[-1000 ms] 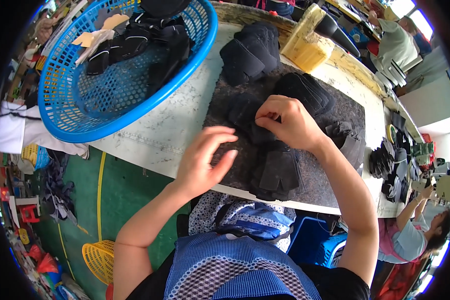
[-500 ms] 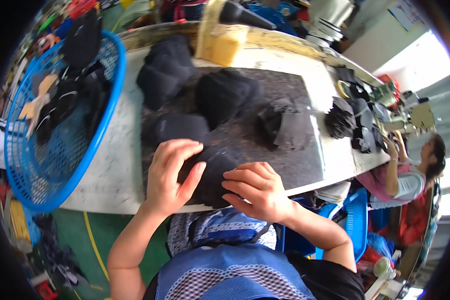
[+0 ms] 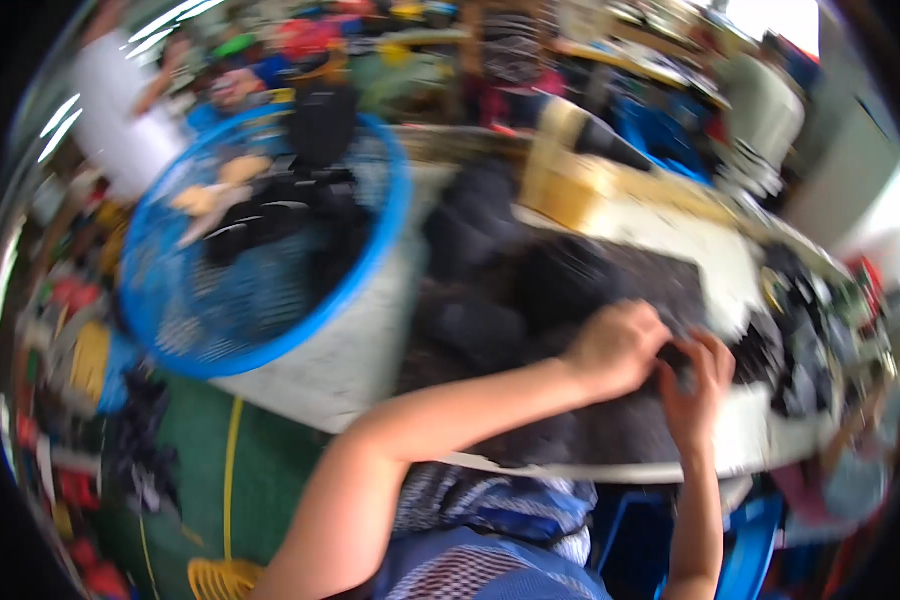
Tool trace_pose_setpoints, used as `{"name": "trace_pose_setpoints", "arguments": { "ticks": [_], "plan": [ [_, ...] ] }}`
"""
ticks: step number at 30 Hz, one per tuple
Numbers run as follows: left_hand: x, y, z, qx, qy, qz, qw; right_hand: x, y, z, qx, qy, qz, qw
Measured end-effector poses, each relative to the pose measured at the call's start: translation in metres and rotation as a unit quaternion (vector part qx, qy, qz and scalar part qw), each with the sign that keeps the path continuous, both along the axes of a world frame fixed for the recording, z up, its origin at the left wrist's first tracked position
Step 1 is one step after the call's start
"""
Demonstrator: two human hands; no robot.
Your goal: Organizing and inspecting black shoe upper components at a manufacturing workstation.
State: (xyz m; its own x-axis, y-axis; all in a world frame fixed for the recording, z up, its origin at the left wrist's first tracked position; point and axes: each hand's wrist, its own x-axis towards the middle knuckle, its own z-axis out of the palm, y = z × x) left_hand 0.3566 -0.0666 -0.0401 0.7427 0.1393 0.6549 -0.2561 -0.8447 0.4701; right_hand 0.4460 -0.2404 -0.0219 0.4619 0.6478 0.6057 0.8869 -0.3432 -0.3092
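Note:
My left hand [image 3: 618,350] reaches across to the right over the dark board, its fingers curled closed; what they hold is hidden. Beside it my right hand [image 3: 700,385] bends its fingers and thumb around small dark fabric pieces [image 3: 682,368]. Both hands are at the spot of the grey-black stack, which they mostly cover. Left of them lie piles of black cup-shaped fabric pieces [image 3: 565,285], with another pile [image 3: 470,220] farther back and a lower one [image 3: 475,330] nearer. Motion smears the picture.
A blue mesh basket [image 3: 395,215] with black pieces stands on the left of the white table [image 3: 320,335]. A yellowish block [image 3: 570,190] stands at the back. More dark bundles [image 3: 800,330] lie right, near a seated person [image 3: 860,480]. Other people stand farther off.
The view has swung left, so everything sits farther right and lower. My hands have left the near black pile and moved right to the grey-black stack, closing in on it.

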Motion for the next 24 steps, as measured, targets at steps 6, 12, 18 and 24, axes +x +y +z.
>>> {"name": "trace_pose_setpoints", "arguments": {
  "ticks": [6, 12, 18, 24],
  "plan": [
    [0.009, -0.020, -0.005, 0.040, -0.104, -0.036, 0.993, 0.005, -0.019, -0.007, 0.049, 0.091, 0.046, 0.994],
    [-0.009, -0.016, -0.013, 0.011, -0.054, -0.100, 0.993, 0.017, -0.021, -0.004, 0.038, 0.160, 0.127, 0.978],
    [-0.021, -0.007, -0.004, 0.004, 0.028, -0.091, 0.995, 0.031, -0.023, 0.003, 0.079, 0.347, 0.176, 0.918],
    [-0.046, -0.028, -0.004, 0.078, -0.135, -0.151, 0.976, 0.021, -0.015, 0.008, 0.053, 0.201, 0.087, 0.974]
  ]
}}
